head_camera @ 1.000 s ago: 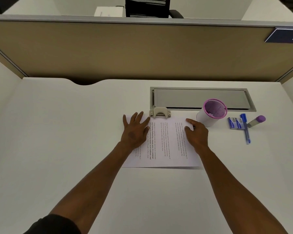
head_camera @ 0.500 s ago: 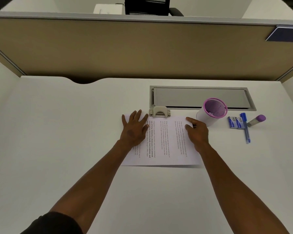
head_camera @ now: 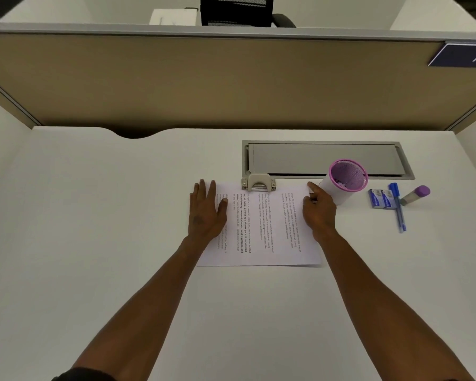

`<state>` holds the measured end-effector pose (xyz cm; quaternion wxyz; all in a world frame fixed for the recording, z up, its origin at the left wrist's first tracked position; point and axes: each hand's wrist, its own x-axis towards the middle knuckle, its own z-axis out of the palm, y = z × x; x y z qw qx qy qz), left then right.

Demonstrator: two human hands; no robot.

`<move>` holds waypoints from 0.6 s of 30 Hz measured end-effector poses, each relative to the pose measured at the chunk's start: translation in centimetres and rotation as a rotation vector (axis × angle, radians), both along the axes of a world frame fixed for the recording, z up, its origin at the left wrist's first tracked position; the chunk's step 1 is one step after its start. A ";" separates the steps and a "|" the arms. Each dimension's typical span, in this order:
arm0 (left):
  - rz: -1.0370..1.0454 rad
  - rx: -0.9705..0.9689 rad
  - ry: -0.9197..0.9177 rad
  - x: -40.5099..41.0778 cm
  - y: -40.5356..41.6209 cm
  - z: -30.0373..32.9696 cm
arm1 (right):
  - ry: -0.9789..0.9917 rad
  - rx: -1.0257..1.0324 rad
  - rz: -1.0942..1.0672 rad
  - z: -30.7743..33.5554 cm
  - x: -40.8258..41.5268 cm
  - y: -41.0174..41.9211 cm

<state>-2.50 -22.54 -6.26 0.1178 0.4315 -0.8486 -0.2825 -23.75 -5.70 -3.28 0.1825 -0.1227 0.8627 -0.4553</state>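
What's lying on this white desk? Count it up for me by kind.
Printed paper: 1
Hole punch: 1
Purple-rimmed cup: 1
Small blue boxes: 2
Blue pen: 1
Purple-capped tube: 1
Total: 7

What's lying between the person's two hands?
In the head view, the printed sheet spans the gap between left hand and right hand; a hole punch sits on its far edge.

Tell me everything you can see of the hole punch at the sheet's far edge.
The hole punch is small: a cream, plastic-looking arched lever over a grey metal base. It sits upright on the desk, over the middle of the far edge of the printed sheet, just before the grey hatch. Neither the left hand nor the right hand touches it.
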 end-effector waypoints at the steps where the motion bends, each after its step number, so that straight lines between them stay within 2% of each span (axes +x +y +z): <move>1: -0.023 -0.015 -0.007 -0.1 -0.1 0.0 | 0.025 0.022 0.001 0.1 0.0 -0.2; 8: -0.127 -0.137 -0.077 -0.5 -1.5 -0.1 | 0.054 0.057 -0.019 0.3 -0.1 -0.5; 18: -0.160 -0.176 0.013 -1.6 -1.6 0.4 | 0.033 0.026 -0.142 -0.2 0.6 -0.9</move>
